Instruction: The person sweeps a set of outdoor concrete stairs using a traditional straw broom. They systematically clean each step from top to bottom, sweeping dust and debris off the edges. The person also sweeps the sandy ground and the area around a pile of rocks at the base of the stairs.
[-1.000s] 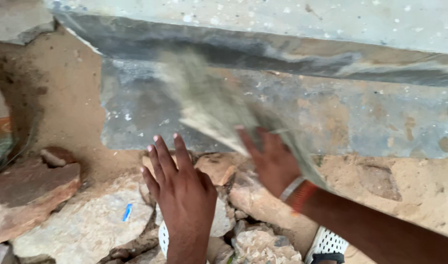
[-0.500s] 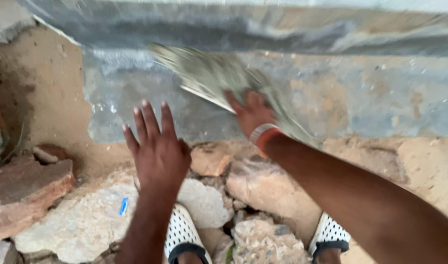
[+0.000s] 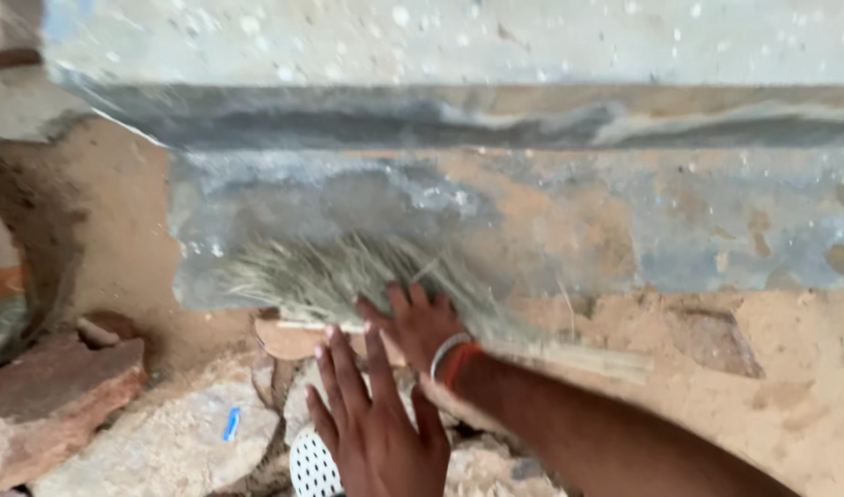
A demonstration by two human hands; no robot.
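Note:
My right hand [image 3: 417,322] grips a bundle of dry grass, a small broom [image 3: 348,276], and presses its bristles against the lower part of a grey, wet-looking plastered wall [image 3: 496,212]. The broom's straw handle end [image 3: 588,359] sticks out to the right past my wrist, which wears a white and an orange band. My left hand [image 3: 371,423] hovers just below with fingers spread, holding nothing, over rough stones [image 3: 164,442].
Sandy, muddy ground [image 3: 790,368] lies along the wall's base. A reddish brick [image 3: 54,396] sits at the left. Pale stones, one with a blue scrap [image 3: 231,423], lie near my white perforated shoes [image 3: 312,465]. Brown plaster [image 3: 109,230] covers the left wall.
The broom has swept down and to the left along the wall, from high near the ledge to the wall's base. My left hand has shifted right, closer to the right hand.

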